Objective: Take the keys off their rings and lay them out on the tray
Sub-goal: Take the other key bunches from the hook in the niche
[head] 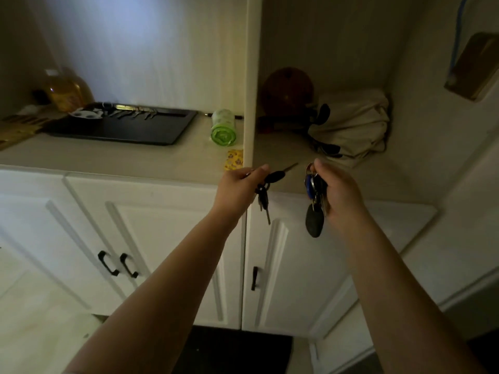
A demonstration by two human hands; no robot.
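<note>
A black tray point(129, 130) lies on the counter at the left, with several loose keys point(135, 113) in a row near its far edge and a white tag point(86, 114) beside them. My left hand point(240, 184) holds a small bunch of dark keys point(263, 193); one black-headed key sticks out over the counter edge and others dangle below. My right hand point(334, 190) grips a second key bunch point(314, 190) with a blue tag, a ring at the top and a black oval fob point(313, 222) hanging down. Both hands hover at the counter's front edge, right of the tray.
A green roll point(223, 127) and a yellow patterned packet point(234, 160) lie right of the tray. A white post point(252, 76) divides the counter. Behind it sit a dark ball point(287, 90) and a cream bag point(353, 122). A yellow bottle point(66, 90) stands at the back left. White cabinet doors are below.
</note>
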